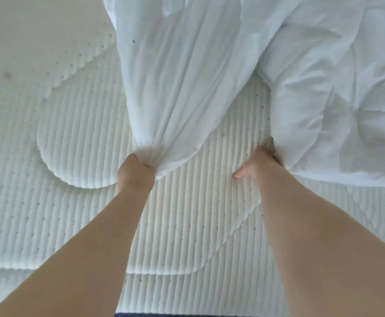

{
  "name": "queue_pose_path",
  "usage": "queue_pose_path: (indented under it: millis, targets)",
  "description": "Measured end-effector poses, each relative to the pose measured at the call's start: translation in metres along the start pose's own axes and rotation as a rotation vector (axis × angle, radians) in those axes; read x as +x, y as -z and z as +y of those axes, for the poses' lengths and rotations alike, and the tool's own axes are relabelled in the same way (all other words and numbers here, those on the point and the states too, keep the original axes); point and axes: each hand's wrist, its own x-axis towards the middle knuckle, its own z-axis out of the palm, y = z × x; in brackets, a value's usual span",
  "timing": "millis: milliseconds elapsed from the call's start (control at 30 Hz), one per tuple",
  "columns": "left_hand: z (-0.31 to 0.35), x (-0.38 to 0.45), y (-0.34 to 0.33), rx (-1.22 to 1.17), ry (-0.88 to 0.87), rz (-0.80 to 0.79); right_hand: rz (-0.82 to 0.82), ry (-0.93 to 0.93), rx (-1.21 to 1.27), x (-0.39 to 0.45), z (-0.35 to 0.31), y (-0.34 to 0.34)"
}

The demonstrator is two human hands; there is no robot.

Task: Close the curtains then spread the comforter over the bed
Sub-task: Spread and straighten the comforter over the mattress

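A white comforter lies bunched on the upper middle and right of the bed, with folds running toward me. My left hand grips a gathered corner of it, the cloth pulled taut into a fan above the fist. My right hand reaches under the comforter's lower edge on the right; its fingers are hidden by the cloth and only the thumb shows, lying on the mattress. No curtains are in view.
The bare mattress, white with a ribbed quilted pattern and small dark specks, fills the left and lower frame. Its near edge with a dark trim runs along the bottom, right below my forearms.
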Motion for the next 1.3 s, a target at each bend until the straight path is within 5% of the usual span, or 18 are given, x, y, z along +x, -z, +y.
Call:
queue_pose_path:
  millis: [133,267,367,533,733,1000,1167,1300]
  targets:
    - [-0.051,-0.008,0.022,0.05,0.11,-0.116,0.213,0.032,-0.092,-0.047,-0.015,-0.018]
    - [-0.087,-0.026,0.05,0.05,0.134,-0.18,0.375,0.268,0.149,-0.101,-0.056,-0.036]
    - [-0.103,-0.036,0.073,0.066,0.145,-0.198,0.227,0.325,0.607,-0.134,-0.097,-0.031]
    - [-0.113,-0.054,0.108,0.076,0.127,-0.253,-0.019,0.1,1.389,-0.185,-0.148,-0.026]
    - [-0.107,-0.075,0.143,-0.043,0.21,-0.345,0.037,0.017,1.177,-0.226,-0.143,-0.015]
    - [-0.069,-0.094,0.198,-0.702,0.411,-0.531,-0.132,-0.053,1.238,-0.255,-0.128,0.043]
    - [-0.021,-0.085,0.226,-0.994,0.33,-0.506,-0.109,0.069,1.246,-0.281,-0.141,0.085]
    - [0.01,-0.108,0.255,-0.963,0.246,-0.541,0.025,0.087,1.224,-0.311,-0.136,0.118]
